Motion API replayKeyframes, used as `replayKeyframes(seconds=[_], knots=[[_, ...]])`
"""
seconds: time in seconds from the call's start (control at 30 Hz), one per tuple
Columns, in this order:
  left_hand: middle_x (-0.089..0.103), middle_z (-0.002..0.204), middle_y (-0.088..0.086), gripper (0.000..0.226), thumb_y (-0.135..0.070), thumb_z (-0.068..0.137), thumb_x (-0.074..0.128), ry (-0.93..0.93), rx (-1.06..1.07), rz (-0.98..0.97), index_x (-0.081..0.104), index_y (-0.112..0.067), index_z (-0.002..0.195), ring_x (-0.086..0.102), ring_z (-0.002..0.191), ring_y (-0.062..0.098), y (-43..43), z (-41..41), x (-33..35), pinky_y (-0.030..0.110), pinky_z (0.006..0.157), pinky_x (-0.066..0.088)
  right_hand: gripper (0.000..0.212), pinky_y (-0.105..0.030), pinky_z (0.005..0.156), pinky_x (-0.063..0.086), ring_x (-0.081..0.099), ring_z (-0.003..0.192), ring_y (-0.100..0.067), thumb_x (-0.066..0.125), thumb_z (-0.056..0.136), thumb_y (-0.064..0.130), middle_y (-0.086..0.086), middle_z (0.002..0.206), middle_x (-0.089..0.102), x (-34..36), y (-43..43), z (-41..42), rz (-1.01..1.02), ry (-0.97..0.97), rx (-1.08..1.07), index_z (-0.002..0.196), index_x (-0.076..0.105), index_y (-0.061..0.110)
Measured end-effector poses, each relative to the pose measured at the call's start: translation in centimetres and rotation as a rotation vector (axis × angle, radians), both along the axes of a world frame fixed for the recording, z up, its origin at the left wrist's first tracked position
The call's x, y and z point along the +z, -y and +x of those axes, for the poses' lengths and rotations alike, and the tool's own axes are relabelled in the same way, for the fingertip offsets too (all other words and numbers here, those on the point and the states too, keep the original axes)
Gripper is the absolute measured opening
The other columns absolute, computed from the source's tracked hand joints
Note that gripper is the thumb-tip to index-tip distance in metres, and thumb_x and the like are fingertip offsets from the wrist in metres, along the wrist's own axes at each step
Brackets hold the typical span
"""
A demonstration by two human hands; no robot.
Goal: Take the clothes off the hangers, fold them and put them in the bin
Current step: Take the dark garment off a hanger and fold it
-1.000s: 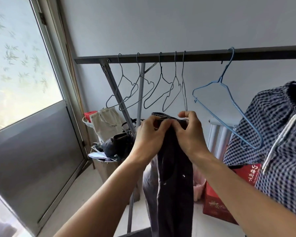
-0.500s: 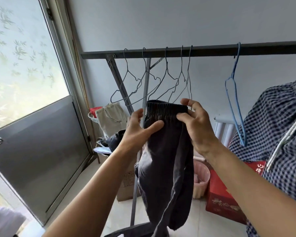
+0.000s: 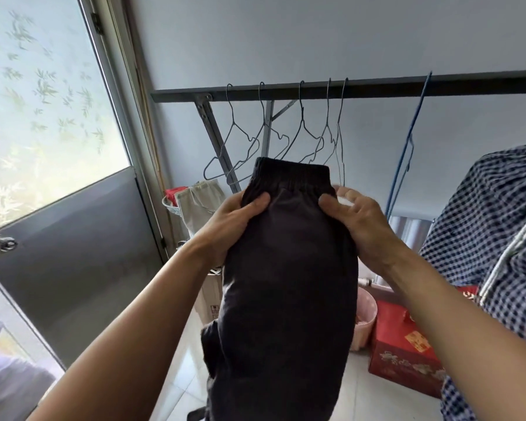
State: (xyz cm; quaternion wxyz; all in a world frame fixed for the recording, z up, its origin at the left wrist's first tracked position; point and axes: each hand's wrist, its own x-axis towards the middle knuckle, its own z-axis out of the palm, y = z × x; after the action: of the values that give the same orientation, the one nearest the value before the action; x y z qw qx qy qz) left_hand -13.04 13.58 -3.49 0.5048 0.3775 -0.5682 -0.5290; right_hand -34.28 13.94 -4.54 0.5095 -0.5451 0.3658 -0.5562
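Observation:
Dark trousers [image 3: 286, 268] with an elastic waistband hang in front of me, legs drooping toward the floor. My left hand [image 3: 231, 220] pinches the left side just below the waistband, thumb on the front. My right hand [image 3: 356, 217] grips the right side the same way. Behind them, several bare wire hangers [image 3: 255, 141] and one blue hanger [image 3: 404, 153] hang from the dark rail [image 3: 377, 89]. A blue-checked hooded garment [image 3: 492, 226] hangs at the right edge. A pink bin [image 3: 365, 320] stands on the floor behind the trousers.
A red gift box [image 3: 404, 357] sits on the white tiled floor at the right. A cardboard box [image 3: 210, 296], a beige bag [image 3: 198, 205] and a basket crowd the corner by the rack's leg. A metal door [image 3: 73, 244] with frosted glass fills the left.
My hands have moved apart along the waistband, spreading the trousers flat and wide. The blue hanger has swung edge-on. The view has tilted upward and shifted left.

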Motion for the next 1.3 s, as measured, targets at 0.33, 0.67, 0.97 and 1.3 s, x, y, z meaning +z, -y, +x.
replayKeyframes(seconds=[0.33, 0.67, 0.97, 1.3], knots=[[0.072, 0.068, 0.006, 0.041, -0.029, 0.097, 0.054, -0.258, 0.068, 0.212, 0.076, -0.012, 0.068, 0.069, 0.056, 0.015, -0.7, 3.1, 0.2, 0.024, 0.053, 0.057, 0.056, -0.034, 0.081, 0.057, 0.069, 0.103, -0.03, 0.081, 0.062, 0.028, -0.015, 0.112, 0.071, -3.9, -1.9, 0.6, 0.273, -0.188, 0.357, 0.111, 0.068, 0.004], [0.074, 0.101, 0.007, 0.062, -0.046, 0.052, 0.093, -0.219, -0.272, 0.247, 0.076, -0.016, 0.103, 0.071, 0.091, 0.021, -2.5, 6.8, -4.9, 0.032, 0.079, 0.058, 0.02, -0.032, 0.075, 0.061, 0.073, 0.086, -0.023, 0.069, 0.073, 0.025, -0.015, 0.098, 0.075, -1.7, -1.7, 3.0, 0.276, 0.218, 0.19, 0.082, 0.078, 0.01], [0.075, 0.094, 0.006, 0.022, -0.014, 0.07, 0.081, 0.284, -0.04, 0.191, 0.076, -0.008, 0.091, 0.069, 0.089, 0.017, -3.4, 8.0, -8.4, 0.025, 0.077, 0.055, 0.028, -0.032, 0.073, 0.06, 0.072, 0.081, -0.025, 0.071, 0.075, 0.016, -0.017, 0.094, 0.074, -1.7, -1.0, 1.5, 0.307, 0.158, 0.229, 0.099, 0.07, 0.002], [0.073, 0.097, 0.02, 0.062, -0.034, 0.052, 0.094, -0.294, 0.055, 0.244, 0.074, -0.006, 0.103, 0.073, 0.081, 0.028, -3.8, 7.7, -7.6, 0.037, 0.07, 0.061, 0.027, -0.031, 0.072, 0.061, 0.072, 0.077, -0.023, 0.062, 0.071, 0.004, -0.017, 0.09, 0.073, -3.3, 0.4, 0.2, 0.364, 0.253, 0.177, 0.097, 0.068, -0.003]])
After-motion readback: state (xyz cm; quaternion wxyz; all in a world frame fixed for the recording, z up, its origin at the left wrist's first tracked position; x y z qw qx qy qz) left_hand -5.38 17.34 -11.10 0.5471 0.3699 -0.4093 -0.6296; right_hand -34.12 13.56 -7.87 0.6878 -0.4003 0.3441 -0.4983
